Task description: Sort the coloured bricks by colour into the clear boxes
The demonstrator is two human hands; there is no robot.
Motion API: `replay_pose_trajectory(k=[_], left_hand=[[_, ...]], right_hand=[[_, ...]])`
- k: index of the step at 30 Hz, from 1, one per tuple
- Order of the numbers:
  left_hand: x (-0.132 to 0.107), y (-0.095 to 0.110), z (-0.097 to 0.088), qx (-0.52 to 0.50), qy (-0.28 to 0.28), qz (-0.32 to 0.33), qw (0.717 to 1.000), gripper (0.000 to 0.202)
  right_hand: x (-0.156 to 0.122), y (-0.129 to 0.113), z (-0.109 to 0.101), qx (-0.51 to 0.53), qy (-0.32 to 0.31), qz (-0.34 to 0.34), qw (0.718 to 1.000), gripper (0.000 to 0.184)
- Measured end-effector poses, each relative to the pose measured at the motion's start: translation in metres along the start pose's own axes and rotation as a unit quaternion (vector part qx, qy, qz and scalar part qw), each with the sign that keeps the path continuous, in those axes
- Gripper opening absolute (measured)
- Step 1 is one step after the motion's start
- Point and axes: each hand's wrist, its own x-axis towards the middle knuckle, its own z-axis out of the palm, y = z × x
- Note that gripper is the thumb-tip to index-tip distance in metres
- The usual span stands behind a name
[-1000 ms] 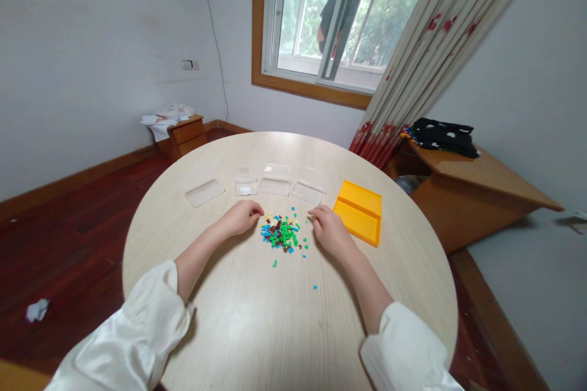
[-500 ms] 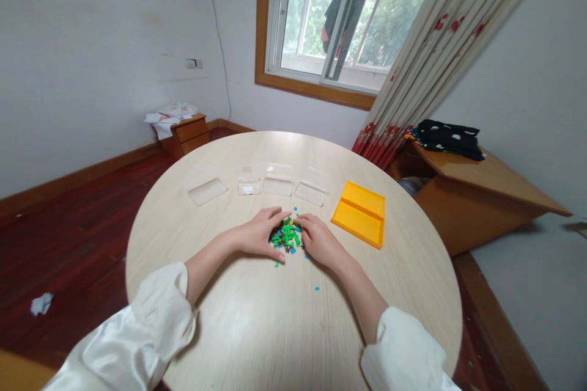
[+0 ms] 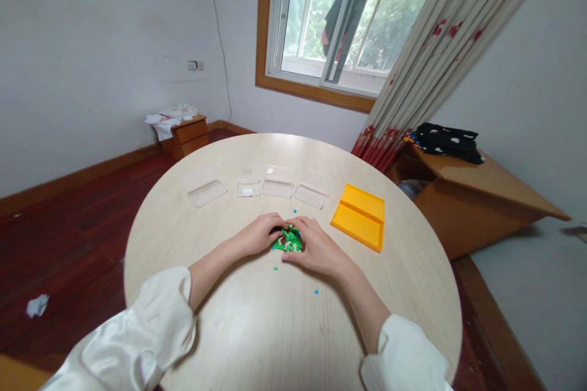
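Observation:
A heap of tiny coloured pieces (image 3: 288,239), mostly green, lies in the middle of the round light wood table (image 3: 257,330). My left hand (image 3: 259,235) and my right hand (image 3: 316,249) are cupped round the heap from both sides, fingers curled and pressed against it, nearly meeting over the top. Much of the heap is hidden under my fingers. Three stray pieces lie apart: a green one (image 3: 275,268), a blue one (image 3: 315,291) and another blue one (image 3: 294,211).
Beyond the heap stands a row of clear plastic trays (image 3: 206,192), (image 3: 277,188), (image 3: 310,195), and an orange tray (image 3: 360,217) at the right. A wooden desk (image 3: 481,186) with dark cloth stands right of the table. A small cabinet (image 3: 186,133) sits by the wall.
Both hands have moved inward from either side of the spread pieces and closed round them. The pieces are pushed from a loose scatter into a tight heap between my hands.

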Motion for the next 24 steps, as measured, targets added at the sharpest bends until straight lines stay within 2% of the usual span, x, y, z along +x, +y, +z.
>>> replay_pose_trajectory(k=[2, 7, 12, 17, 21, 22, 24], left_hand=[[0.0, -0.001, 0.0, -0.006, 0.016, -0.014, 1.0, 0.018], [0.001, 0.0, -0.006, -0.019, 0.055, -0.058, 0.997, 0.016], [0.001, 0.003, -0.012, -0.043, 0.082, -0.083, 0.992, 0.014], [0.001, 0.0, -0.017, -0.067, 0.065, -0.075, 0.993, 0.011], [0.0, -0.002, -0.024, -0.042, 0.029, -0.026, 0.998, 0.014], [-0.001, -0.003, -0.026, -0.033, 0.014, -0.014, 0.999, 0.02], [-0.004, -0.005, -0.03, -0.003, -0.019, -0.006, 1.0, 0.045]], right_hand=[[0.0, -0.001, 0.004, -0.007, -0.014, 0.005, 1.0, 0.057], [0.006, 0.008, 0.014, 0.012, 0.017, 0.009, 1.0, 0.02], [0.008, 0.017, 0.014, 0.011, 0.064, 0.0, 0.998, 0.016], [0.008, 0.02, 0.009, 0.011, 0.105, -0.009, 0.994, 0.017], [0.008, 0.018, 0.005, 0.015, 0.101, 0.004, 0.995, 0.019], [0.007, 0.017, 0.004, 0.016, 0.097, 0.01, 0.995, 0.02], [0.005, 0.014, 0.002, 0.016, 0.082, 0.021, 0.996, 0.021]])
